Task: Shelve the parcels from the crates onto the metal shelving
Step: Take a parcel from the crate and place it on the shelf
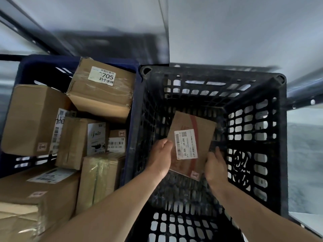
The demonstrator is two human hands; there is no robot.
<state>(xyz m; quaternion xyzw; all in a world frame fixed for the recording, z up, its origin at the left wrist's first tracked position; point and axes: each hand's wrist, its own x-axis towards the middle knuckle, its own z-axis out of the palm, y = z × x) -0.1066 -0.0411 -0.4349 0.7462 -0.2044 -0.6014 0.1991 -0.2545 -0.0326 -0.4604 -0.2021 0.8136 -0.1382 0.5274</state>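
A flat brown cardboard parcel (201,130) with a white barcode label and a red stripe is inside the black slotted crate (253,137). My left hand (160,158) grips its left edge and my right hand (215,167) grips its lower right edge. The parcel is tilted, and I cannot tell whether it still rests on the crate's floor. No other parcel shows in this crate. To the left, a dark blue crate (35,67) holds several brown boxes, the top one (103,91) labelled "705". Grey metal shelving (244,32) fills the top of the view, blurred.
More cardboard boxes (35,198) are stacked at the lower left, outside the blue crate. A shelf rail (304,98) runs behind the black crate at the right. A light shelf surface (307,219) shows at the lower right.
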